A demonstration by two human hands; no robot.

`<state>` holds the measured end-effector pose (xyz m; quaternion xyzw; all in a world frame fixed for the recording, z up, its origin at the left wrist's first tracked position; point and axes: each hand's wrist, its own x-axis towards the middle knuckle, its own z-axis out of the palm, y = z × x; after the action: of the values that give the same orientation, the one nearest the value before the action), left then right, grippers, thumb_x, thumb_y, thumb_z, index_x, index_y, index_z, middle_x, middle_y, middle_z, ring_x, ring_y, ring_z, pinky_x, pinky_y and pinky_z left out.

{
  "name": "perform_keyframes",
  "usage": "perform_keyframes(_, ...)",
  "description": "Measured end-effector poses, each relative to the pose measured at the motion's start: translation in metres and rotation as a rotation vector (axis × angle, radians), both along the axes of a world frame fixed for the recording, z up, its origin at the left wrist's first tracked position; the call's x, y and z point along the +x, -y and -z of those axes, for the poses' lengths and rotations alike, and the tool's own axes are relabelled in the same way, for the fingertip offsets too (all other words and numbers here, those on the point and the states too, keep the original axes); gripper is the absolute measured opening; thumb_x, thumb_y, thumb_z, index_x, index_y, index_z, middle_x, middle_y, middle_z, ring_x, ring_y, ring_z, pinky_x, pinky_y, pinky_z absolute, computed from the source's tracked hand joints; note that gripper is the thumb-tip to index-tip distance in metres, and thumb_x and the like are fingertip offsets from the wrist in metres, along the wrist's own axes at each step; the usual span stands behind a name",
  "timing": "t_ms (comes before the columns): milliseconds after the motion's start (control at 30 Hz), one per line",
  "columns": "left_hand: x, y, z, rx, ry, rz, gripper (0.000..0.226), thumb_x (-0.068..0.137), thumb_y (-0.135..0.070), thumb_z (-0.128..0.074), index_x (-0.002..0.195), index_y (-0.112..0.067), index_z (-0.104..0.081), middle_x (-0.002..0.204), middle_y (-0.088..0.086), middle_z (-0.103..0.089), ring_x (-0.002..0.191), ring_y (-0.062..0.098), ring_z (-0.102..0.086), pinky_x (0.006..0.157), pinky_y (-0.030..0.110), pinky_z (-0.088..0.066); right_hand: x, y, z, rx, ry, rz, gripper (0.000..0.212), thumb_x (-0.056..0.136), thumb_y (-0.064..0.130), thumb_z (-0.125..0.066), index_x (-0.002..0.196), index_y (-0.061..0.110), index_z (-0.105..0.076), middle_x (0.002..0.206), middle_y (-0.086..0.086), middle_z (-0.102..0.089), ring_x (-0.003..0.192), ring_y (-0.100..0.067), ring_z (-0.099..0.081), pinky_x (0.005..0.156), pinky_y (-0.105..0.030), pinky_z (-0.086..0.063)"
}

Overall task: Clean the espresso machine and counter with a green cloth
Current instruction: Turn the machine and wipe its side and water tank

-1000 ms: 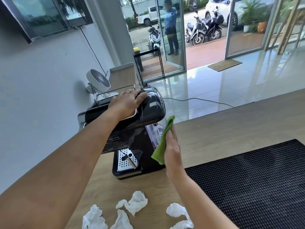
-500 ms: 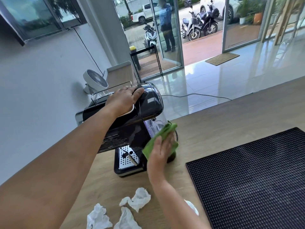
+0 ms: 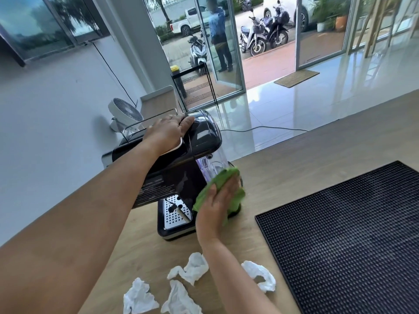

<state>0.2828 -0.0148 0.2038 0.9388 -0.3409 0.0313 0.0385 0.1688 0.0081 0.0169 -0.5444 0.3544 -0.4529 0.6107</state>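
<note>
A black espresso machine (image 3: 199, 141) stands on the wooden counter (image 3: 283, 175), its perforated metal drip tray (image 3: 174, 210) facing me. My left hand (image 3: 166, 133) lies flat on the machine's glossy top, gripping it. My right hand (image 3: 215, 206) presses a green cloth (image 3: 218, 180) against the machine's right side, over the clear water tank. The lower part of that side is hidden by the cloth and hand.
Several crumpled white tissues (image 3: 192, 268) lie on the counter near me. A black rubber bar mat (image 3: 353, 234) covers the right of the counter. A small white fan (image 3: 124, 113) stands behind the machine by the wall. A person (image 3: 218, 35) stands outside the glass door.
My right hand turned from holding the cloth edge-on beside the machine to pressing it flat against the right side, lower down. The left hand stayed on top.
</note>
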Motion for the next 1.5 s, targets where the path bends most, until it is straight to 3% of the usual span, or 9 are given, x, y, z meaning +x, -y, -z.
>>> perform_keyframes(200,0.006,-0.002,0.002,-0.008,-0.007,0.019,0.072,0.09,-0.07,-0.018,0.147,-0.03,-0.032,0.155,-0.001,-0.031,0.143,0.024,-0.026,0.115,0.048,-0.02,0.007,0.005,-0.013,-0.239,0.098,0.123,0.059,0.101,0.023,-0.039,0.155,0.013,-0.015,0.163,-0.005,-0.015,0.152,-0.018,-0.007,0.123,-0.037,-0.004)
perform_keyframes(433,0.006,-0.003,0.002,-0.012,-0.024,0.033,0.078,0.085,-0.074,-0.015,0.148,-0.03,-0.031,0.155,0.001,-0.03,0.143,0.025,-0.025,0.116,0.05,-0.019,-0.026,0.017,0.062,0.185,-0.066,-0.107,0.058,0.105,0.015,-0.034,0.15,0.043,-0.01,0.16,0.011,-0.019,0.148,-0.014,-0.018,0.12,-0.036,-0.024)
perform_keyframes(567,0.002,-0.002,0.001,-0.021,-0.014,0.026,0.072,0.09,-0.07,-0.017,0.148,-0.029,-0.03,0.155,0.004,-0.03,0.142,0.027,-0.025,0.115,0.051,-0.019,-0.04,0.057,0.02,0.304,0.109,-0.029,0.041,0.105,0.02,-0.039,0.145,0.029,-0.037,0.126,0.006,-0.058,0.106,-0.008,-0.058,0.087,-0.021,-0.045)
perform_keyframes(733,0.004,-0.003,0.003,-0.03,0.0,0.038,0.071,0.091,-0.069,-0.018,0.148,-0.029,-0.031,0.154,0.002,-0.031,0.142,0.027,-0.027,0.115,0.05,-0.02,-0.014,0.106,-0.015,0.152,0.164,-0.338,0.03,0.105,0.025,-0.039,0.111,0.011,-0.065,0.06,0.008,-0.051,0.048,-0.001,-0.045,0.048,-0.019,-0.038)
perform_keyframes(833,0.009,-0.002,0.005,-0.032,0.0,0.044,0.072,0.09,-0.07,-0.018,0.147,-0.03,-0.031,0.154,0.0,-0.031,0.142,0.025,-0.027,0.115,0.05,-0.021,0.013,0.137,-0.007,0.164,0.074,-0.546,0.045,0.103,0.038,-0.036,0.115,0.006,-0.066,0.084,-0.017,-0.066,0.076,-0.019,-0.064,0.074,-0.032,-0.053)
perform_keyframes(933,0.012,-0.003,0.007,-0.039,-0.004,0.038,0.077,0.085,-0.075,-0.015,0.146,-0.031,-0.033,0.154,-0.002,-0.032,0.142,0.022,-0.027,0.115,0.05,-0.02,0.034,0.15,0.024,0.349,-0.076,-0.705,0.056,0.097,0.052,-0.031,0.124,0.015,-0.063,0.114,-0.011,-0.069,0.11,-0.031,-0.063,0.102,-0.049,-0.045)
perform_keyframes(1067,0.012,-0.002,0.008,-0.047,-0.003,0.032,0.077,0.085,-0.073,-0.016,0.147,-0.031,-0.033,0.154,-0.002,-0.032,0.143,0.021,-0.025,0.116,0.047,-0.018,0.033,0.146,0.021,0.454,-0.184,-0.665,0.05,0.098,0.043,-0.03,0.106,0.007,-0.064,0.097,-0.015,-0.063,0.088,-0.029,-0.058,0.08,-0.04,-0.047)
perform_keyframes(1233,0.009,-0.003,0.008,-0.059,0.012,0.039,0.066,0.092,-0.066,-0.021,0.147,-0.032,-0.032,0.156,-0.003,-0.029,0.144,0.018,-0.023,0.118,0.042,-0.016,0.051,0.164,-0.017,0.285,0.192,-0.785,0.047,0.101,0.038,-0.033,0.129,0.01,-0.059,0.118,-0.011,-0.069,0.11,-0.026,-0.065,0.094,-0.037,-0.053)
perform_keyframes(1500,0.019,-0.006,0.012,-0.069,-0.004,0.033,0.084,0.079,-0.083,-0.011,0.144,-0.037,-0.035,0.152,-0.003,-0.036,0.142,0.02,-0.028,0.116,0.048,-0.021,0.12,0.21,0.0,0.324,-0.258,-1.048,0.041,0.095,0.048,-0.042,0.103,0.012,-0.061,0.101,-0.018,-0.06,0.089,-0.032,-0.058,0.081,-0.04,-0.046)
